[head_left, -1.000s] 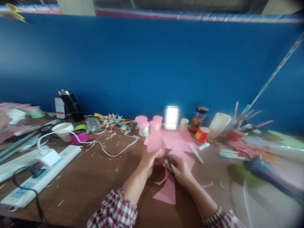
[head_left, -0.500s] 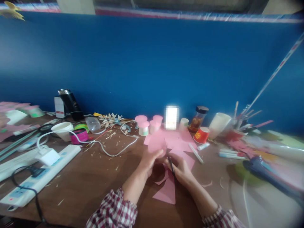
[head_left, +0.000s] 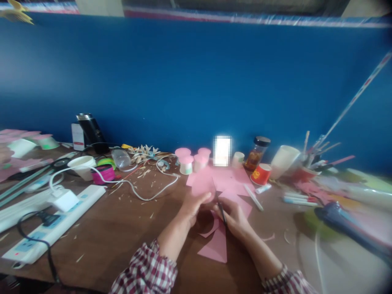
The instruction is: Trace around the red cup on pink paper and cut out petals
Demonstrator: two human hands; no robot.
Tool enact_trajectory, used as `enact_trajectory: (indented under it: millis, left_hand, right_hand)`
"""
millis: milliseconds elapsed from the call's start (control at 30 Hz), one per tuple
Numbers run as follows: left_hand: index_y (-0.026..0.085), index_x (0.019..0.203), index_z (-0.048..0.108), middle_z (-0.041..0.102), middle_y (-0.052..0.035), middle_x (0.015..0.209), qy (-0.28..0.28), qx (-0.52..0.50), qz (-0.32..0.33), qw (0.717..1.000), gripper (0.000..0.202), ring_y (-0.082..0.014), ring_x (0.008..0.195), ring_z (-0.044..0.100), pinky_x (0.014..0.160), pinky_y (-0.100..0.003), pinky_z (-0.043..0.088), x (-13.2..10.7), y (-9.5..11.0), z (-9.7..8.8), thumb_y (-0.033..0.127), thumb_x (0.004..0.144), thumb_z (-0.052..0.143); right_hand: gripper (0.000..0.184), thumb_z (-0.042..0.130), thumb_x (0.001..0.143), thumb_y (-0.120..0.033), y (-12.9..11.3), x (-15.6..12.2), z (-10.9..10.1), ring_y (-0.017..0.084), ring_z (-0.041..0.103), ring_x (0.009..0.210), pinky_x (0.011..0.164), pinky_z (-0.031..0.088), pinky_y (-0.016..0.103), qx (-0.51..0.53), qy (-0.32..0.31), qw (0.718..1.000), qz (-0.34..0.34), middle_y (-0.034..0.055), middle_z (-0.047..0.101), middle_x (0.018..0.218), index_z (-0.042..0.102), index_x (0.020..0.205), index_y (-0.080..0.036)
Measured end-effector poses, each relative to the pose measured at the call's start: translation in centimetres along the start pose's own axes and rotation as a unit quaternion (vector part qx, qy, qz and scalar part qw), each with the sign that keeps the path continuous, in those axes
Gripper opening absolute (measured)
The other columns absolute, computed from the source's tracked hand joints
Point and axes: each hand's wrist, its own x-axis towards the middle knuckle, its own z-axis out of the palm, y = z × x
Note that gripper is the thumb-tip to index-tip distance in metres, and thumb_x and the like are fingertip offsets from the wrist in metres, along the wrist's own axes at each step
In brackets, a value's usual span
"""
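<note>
Two bare hands in checked cuffs meet over a brown table (head_left: 131, 249); the left hand (head_left: 190, 210) is closed in a pinch on the lower part of a piece of pink paper (head_left: 202, 183), its thumb lying on top; the paper rises beyond that hand, away from the person, and lies to the left of the right hand (head_left: 234, 215); the right hand is curled around a pair of dark scissors (head_left: 223, 213), which point away from the person, close to the paper's right edge; how far the blades are apart cannot be told. A curved pink strip (head_left: 211, 232) hangs below and between the hands, above a pointed pink scrap (head_left: 214, 249) nearer the person; flat pink sheets (head_left: 232, 179) lie just beyond the hands; a white pen (head_left: 254, 199) rests beside them, to the right; pink-topped cups (head_left: 186, 165) stand farther back, left of centre.
</note>
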Motion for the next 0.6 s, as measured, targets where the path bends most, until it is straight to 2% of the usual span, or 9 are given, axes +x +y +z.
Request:
enact_trajectory:
  millis: [200, 600]
  left_hand:
    - [0.006, 0.090, 0.069, 0.070, -0.0161, 0.084, -0.002, 0.009, 0.006, 1.000, 0.046, -0.0260, 0.074, 0.066, 0.062, -0.032, 0.052, 0.17, 0.00, -0.20, 0.026, 0.050, 0.080]
    - [0.007, 0.090, 0.070, 0.071, -0.0164, 0.085, -0.010, 0.004, 0.009, 1.000, 0.047, -0.0285, 0.079, 0.067, 0.070, -0.036, 0.052, 0.25, 0.27, -0.50, 0.025, 0.047, 0.082]
  right_hand:
    - [0.037, 0.059, 0.081, -0.043, 0.21, -0.04, -0.03, 0.018, 0.056, 0.059, 0.060, 0.049, 0.030, -0.004, -0.002, 1.000, 0.012, 0.0034, 0.061, 0.063, 0.066, 0.102, -0.014]
    - [0.036, 0.057, 0.080, -0.045, -0.22, 0.11, -0.05, 0.021, 0.058, 0.067, 0.064, 0.049, 0.031, -0.029, 0.007, 1.000, 0.007, 0.0033, 0.061, 0.063, 0.067, 0.095, -0.014]
